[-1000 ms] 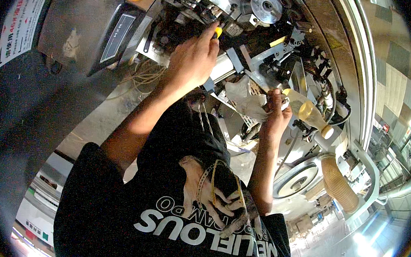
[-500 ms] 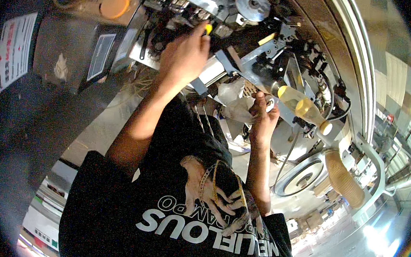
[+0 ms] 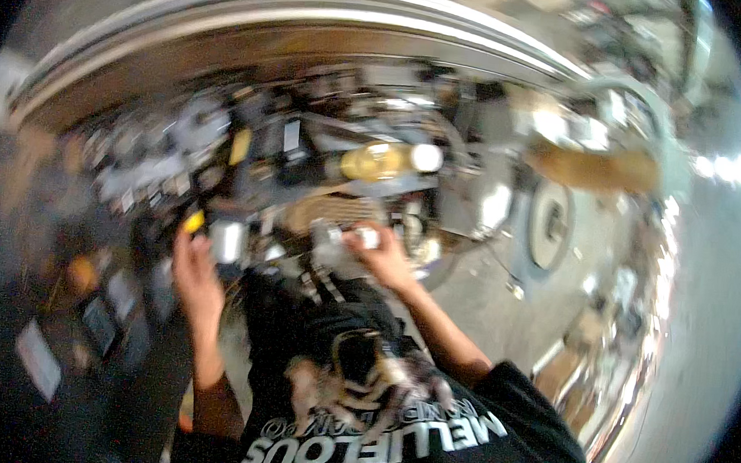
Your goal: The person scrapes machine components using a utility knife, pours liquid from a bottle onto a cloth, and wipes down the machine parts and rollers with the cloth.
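Note:
My left hand [image 3: 198,281] is raised at the left, by the machine's near edge. A small bright yellow piece [image 3: 194,221] shows at its fingertips, which look closed on it. What kind of thing it is, blur hides. My right hand [image 3: 383,259] is closed on a small white round piece [image 3: 366,237], pinched between thumb and fingers. Touching that hand is a crumpled, see-through sheet or bag [image 3: 331,248]. Beyond the hands lies the open machine, with a metal disc [image 3: 202,122] and a yellow bar [image 3: 240,146].
A clear bottle with yellow liquid [image 3: 379,161] and a white cap lies on the machine beyond my right hand. A long metal rail [image 3: 318,10] curves behind. To the right are a tan ribbed hose [image 3: 597,168] and a round grey disc [image 3: 550,226].
The view has swung round to the right and blurred. My left hand has drawn back from the machine's inside, the yellow piece still at its fingertips. The right hand keeps the white piece.

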Demonstrator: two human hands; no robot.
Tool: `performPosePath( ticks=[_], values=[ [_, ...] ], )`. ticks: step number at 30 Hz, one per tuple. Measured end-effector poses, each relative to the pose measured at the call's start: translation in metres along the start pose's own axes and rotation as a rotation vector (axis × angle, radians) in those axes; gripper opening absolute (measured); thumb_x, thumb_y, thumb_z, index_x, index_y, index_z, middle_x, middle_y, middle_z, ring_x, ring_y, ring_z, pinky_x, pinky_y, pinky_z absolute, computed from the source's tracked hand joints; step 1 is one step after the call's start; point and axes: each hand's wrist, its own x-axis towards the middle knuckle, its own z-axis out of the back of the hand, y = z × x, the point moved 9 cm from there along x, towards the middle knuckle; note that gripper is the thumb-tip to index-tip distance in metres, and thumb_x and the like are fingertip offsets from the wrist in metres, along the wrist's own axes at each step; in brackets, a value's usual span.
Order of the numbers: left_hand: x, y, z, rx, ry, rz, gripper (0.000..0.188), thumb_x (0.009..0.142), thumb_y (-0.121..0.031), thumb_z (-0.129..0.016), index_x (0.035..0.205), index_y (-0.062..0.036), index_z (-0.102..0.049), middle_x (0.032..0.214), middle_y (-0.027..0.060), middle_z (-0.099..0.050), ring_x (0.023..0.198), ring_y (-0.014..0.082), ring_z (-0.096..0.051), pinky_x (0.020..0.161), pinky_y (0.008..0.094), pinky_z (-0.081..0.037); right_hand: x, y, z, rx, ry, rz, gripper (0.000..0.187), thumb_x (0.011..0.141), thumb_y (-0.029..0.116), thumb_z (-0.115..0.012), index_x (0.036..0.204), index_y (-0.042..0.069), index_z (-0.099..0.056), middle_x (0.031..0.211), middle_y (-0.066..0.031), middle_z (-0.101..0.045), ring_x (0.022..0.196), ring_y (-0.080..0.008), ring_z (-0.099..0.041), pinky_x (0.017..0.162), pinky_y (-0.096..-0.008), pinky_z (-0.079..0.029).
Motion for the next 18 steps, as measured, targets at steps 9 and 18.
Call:
performPosePath(
  ticks=[9,18],
  values=[
    [0.044,0.024,0.029,0.472,0.156,0.092,0.046,0.105,-0.036,-0.043,0.147,-0.0161,-0.047,0.126,0.0219,-0.064,0.111,0.0436,-0.063,0.095,0.0503,-0.05,-0.045,-0.02,-0.073,0.282,0.036,-0.089,0.02,0.096,0.024,-0.07,0.096,0.004,-0.067,0.071,0.005,-0.054,0.063,-0.0044,-0.043,0.056,-0.0227,-0.032],
    [0.048,0.051,0.033,0.343,0.072,0.085,0.047,0.105,-0.035,-0.043,0.147,-0.0165,-0.046,0.126,0.0235,-0.064,0.113,0.0454,-0.062,0.098,0.0518,-0.048,-0.054,-0.006,-0.103,0.297,0.058,-0.046,0.019,0.097,0.022,-0.069,0.096,0.004,-0.066,0.068,0.0053,-0.052,0.059,-0.0041,-0.04,0.054,-0.0229,-0.03]
  ],
)
